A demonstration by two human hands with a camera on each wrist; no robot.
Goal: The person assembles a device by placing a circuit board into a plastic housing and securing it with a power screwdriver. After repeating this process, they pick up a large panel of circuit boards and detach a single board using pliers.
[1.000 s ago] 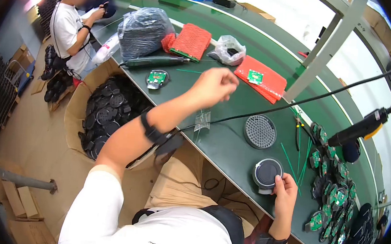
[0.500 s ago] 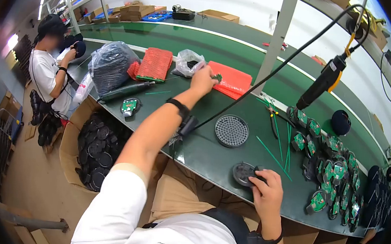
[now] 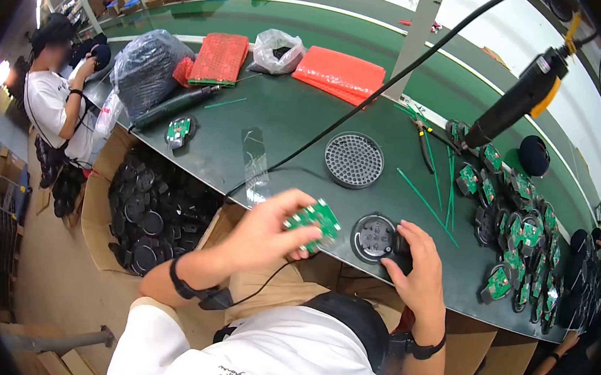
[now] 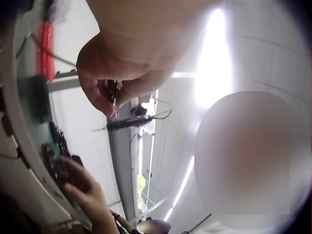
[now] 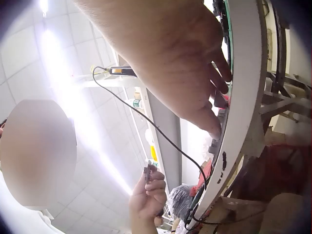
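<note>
My left hand (image 3: 268, 231) pinches a small green circuit board (image 3: 322, 225) between thumb and fingers, above the front edge of the bench. In the left wrist view the same board (image 4: 116, 92) shows edge-on between the fingertips. Just right of it, a round black plastic housing (image 3: 373, 237) lies on the bench with its hollow, studded inside facing up. My right hand (image 3: 423, 273) holds this housing at its right side, thumb on the near side and fingers on the far side. In the right wrist view the right hand (image 5: 195, 78) reaches down to the bench edge.
A round perforated grille (image 3: 354, 160) lies behind the housing. Pliers (image 3: 426, 145) and green strips (image 3: 427, 206) are to the right, beside piled board assemblies (image 3: 525, 228). A power screwdriver (image 3: 519, 99) hangs above them. A black cable (image 3: 365, 104) crosses the bench. A carton (image 3: 101, 220) of black parts stands left.
My left hand has picked up the circuit board from the red bubble-wrap and brought it back toward me. The right hand has turned the housing over, its inside now facing up.
</note>
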